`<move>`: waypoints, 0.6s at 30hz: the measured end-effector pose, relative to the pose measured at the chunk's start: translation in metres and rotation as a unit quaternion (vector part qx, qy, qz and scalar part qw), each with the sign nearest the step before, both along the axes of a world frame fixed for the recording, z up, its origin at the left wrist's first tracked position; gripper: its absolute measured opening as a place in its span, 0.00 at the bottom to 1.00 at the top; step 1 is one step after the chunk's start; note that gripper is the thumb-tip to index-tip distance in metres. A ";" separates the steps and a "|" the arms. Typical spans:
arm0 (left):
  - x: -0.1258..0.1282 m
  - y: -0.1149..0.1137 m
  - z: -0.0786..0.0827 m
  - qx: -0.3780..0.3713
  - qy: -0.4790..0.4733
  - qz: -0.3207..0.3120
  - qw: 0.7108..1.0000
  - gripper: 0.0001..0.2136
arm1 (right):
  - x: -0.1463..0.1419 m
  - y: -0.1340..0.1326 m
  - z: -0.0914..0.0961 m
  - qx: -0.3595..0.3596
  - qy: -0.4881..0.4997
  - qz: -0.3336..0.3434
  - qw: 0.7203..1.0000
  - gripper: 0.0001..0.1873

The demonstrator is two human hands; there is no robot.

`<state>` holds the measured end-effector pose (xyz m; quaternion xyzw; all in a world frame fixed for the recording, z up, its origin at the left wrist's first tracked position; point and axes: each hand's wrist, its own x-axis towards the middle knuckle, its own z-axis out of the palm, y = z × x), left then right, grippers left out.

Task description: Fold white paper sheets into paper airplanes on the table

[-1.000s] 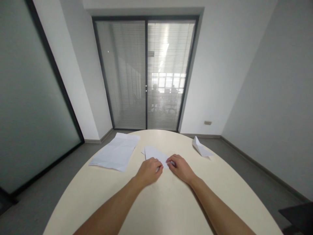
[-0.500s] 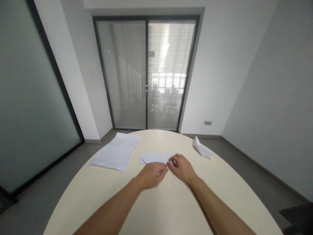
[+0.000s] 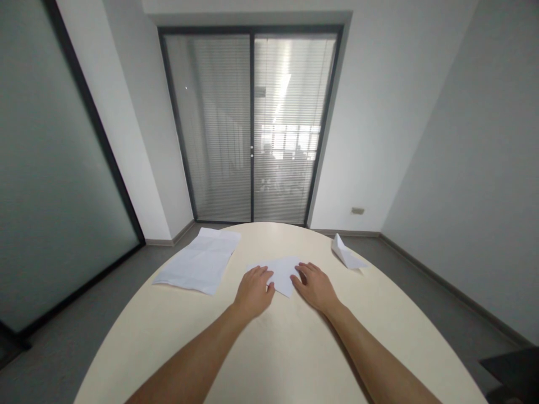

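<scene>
the fingers (image 3: 256,273) of the left hand (image 3: 251,294) lie loosely bent over the left part of a folded white paper (image 3: 283,275), the thumb standing apart from the forefinger. those of the right hand (image 3: 316,289) curve at the paper's right edge, with a gap between thumb and forefinger – neither hand shows a clear pinch. the folded paper lies flat on the worktop (image 3: 269,359) between the two hands, one pointed corner turned toward the person; its left end is partly hidden by the left hand.

farther left, white paper sheets (image 3: 200,261) with faint creases lie near the worktop's rounded edge. well apart on the right, near the opposite edge, sits a folded paper piece (image 3: 346,258) – one peak of it stands up.

beyond the worktop are a dark-framed glass door (image 3: 219,129) with blinds and, to its right, a small wall plate (image 3: 357,211) low down.
</scene>
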<state>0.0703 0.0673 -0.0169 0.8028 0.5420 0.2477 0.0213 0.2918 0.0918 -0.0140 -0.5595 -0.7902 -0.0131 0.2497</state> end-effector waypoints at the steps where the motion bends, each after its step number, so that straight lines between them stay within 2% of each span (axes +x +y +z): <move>1: 0.000 0.000 0.001 0.004 -0.002 -0.008 1.000 0.17 | 0.000 0.001 -0.002 0.002 0.005 -0.009 1.000 0.22; 6: -0.002 -0.002 0.007 0.018 -0.018 -0.075 0.997 0.17 | 0.002 0.003 -0.014 0.005 0.025 -0.047 0.999 0.27; 10: -0.003 -0.002 0.008 0.010 -0.055 -0.125 0.991 0.16 | 0.002 0.002 -0.013 -0.017 -0.008 -0.080 0.997 0.29; 14: -0.003 0.001 0.004 -0.008 -0.084 -0.135 0.987 0.14 | 0.000 0.000 -0.005 -0.055 -0.048 -0.109 0.991 0.30; 18: -0.001 0.001 0.004 -0.006 -0.071 -0.129 0.989 0.11 | -0.001 -0.001 -0.001 -0.066 -0.062 -0.115 0.989 0.32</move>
